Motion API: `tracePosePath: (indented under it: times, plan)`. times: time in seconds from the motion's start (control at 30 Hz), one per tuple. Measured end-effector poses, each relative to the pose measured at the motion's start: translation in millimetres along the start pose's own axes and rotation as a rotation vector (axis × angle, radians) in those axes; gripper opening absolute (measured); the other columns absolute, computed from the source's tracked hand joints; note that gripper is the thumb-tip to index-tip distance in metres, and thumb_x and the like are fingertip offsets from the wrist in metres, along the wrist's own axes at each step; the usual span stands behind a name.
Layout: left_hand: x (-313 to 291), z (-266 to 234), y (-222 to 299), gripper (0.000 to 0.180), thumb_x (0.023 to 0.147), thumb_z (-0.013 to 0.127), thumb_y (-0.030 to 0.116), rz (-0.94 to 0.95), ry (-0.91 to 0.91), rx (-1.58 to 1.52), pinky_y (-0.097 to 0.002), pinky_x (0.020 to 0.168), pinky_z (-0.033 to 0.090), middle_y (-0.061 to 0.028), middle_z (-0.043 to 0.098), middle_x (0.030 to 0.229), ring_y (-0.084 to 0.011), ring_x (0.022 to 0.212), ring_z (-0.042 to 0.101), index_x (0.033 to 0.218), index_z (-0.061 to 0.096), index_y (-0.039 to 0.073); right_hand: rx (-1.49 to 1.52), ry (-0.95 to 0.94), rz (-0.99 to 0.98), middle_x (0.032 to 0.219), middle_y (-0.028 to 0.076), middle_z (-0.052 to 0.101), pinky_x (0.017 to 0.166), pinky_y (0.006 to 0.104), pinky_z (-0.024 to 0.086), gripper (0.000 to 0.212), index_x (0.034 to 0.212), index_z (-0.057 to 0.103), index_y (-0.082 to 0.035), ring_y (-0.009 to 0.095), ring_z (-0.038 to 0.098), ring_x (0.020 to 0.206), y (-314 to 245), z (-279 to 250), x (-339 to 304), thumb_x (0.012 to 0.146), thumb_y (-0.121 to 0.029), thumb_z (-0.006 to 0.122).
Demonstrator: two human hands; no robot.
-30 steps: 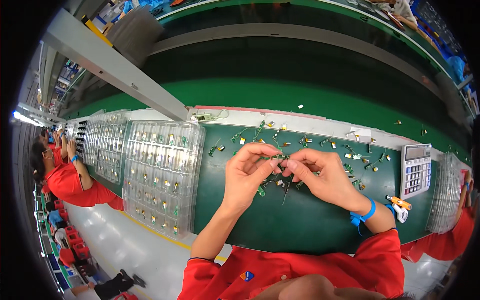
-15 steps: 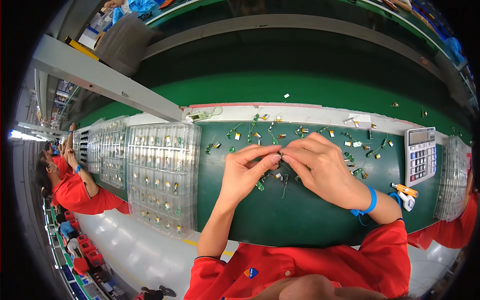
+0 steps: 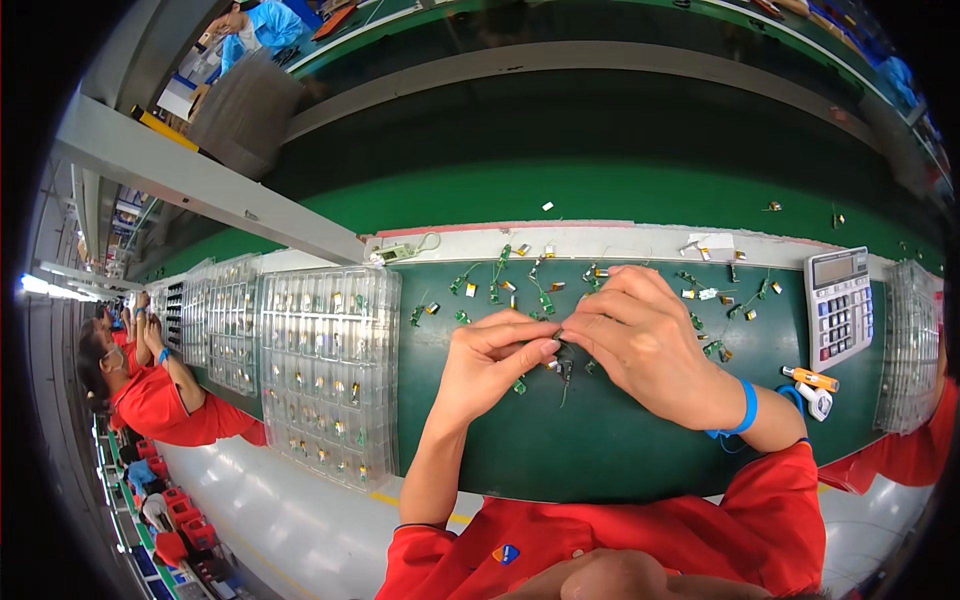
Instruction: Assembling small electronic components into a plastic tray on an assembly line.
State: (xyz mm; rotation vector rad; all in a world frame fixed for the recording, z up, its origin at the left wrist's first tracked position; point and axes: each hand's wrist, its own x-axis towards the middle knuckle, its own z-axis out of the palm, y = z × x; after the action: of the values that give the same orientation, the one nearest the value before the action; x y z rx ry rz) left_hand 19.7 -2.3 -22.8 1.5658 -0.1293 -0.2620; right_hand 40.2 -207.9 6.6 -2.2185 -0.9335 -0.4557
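My left hand and my right hand meet over the green worktop, thumbs and forefingers pinched together. Whatever lies between the fingertips is tiny and mostly covered by them. Right under the fingers rests a small part with a thin wire. Around both hands lie several small green circuit boards with wires and little silver-and-yellow battery cells. More of these lie beyond my right hand, such as a board near its wrist. A blue wrist strap circles my right wrist.
Clear plastic trays holding small parts stand at the left. A calculator, an orange-handled tool and stacked trays are at the right. Beyond a white ledge runs a green belt. A red-shirted co-worker sits left.
My hands stay pinched together, with the fingers slightly shifted. Small pieces on the belt have moved left. The whole view has tilted a little.
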Motion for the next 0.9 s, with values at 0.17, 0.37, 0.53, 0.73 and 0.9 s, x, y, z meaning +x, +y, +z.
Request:
tracePosePath:
  times: [0.17,0.37,0.53,0.73,0.9]
  plan:
    - [-1.6,-3.6,7.0,0.018,0.08,0.065,-0.008,-0.039,-0.125,0.016,-0.0277,0.065,0.057,-0.0142,0.065,0.09,-0.0195,0.077,0.066,0.098,0.069,-0.006,0.303,-0.209,0.132,0.078,0.008,0.066,0.07,0.0331,0.048,0.008,0.078,0.068,-0.001,0.023,0.058,0.077,3.1,-20.7,11.0,0.072,-0.004,0.073]
    - [-1.6,-7.8,3.9,0.015,0.084,0.065,0.002,-0.167,-0.186,-0.213,-0.0298,0.058,0.057,-0.0179,0.064,0.088,-0.0239,0.072,0.066,0.096,0.069,-0.007,0.392,-0.048,0.254,0.078,0.007,0.068,0.071,0.0303,0.048,0.012,0.083,0.071,-0.002,0.019,0.06,0.076,19.5,-42.8,21.2,0.071,-0.004,0.074]
    - [-0.6,-7.7,-4.3,0.018,0.085,0.066,0.007,-0.161,-0.204,-0.511,-0.0314,0.055,0.056,-0.0186,0.065,0.088,-0.0257,0.071,0.065,0.097,0.067,-0.006,0.734,-0.298,0.404,0.082,0.005,0.068,0.074,0.0294,0.048,0.031,0.097,0.071,-0.004,0.016,0.059,0.08,17.1,-33.2,22.8,0.067,-0.005,0.079]
    - [-1.0,-3.1,-3.5,0.018,0.085,0.065,0.006,-0.209,-0.313,-0.52,-0.0311,0.054,0.056,-0.0202,0.065,0.089,-0.0258,0.07,0.065,0.098,0.066,-0.007,0.809,-0.285,0.338,0.076,0.004,0.066,0.072,0.028,0.047,0.009,0.079,0.073,-0.003,0.014,0.058,0.078,13.9,-23.7,20.9,0.071,-0.003,0.077]
    - [-3.7,-2.6,-4.7,0.018,0.087,0.062,0.007,-0.181,-0.239,-0.578,-0.0308,0.056,0.056,-0.0212,0.066,0.089,-0.0261,0.073,0.066,0.102,0.064,-0.005,0.656,-0.094,0.331,0.079,0.005,0.067,0.077,0.0315,0.047,0.017,0.083,0.07,-0.003,0.019,0.06,0.078,15.4,-33.9,26.3,0.068,-0.003,0.077]
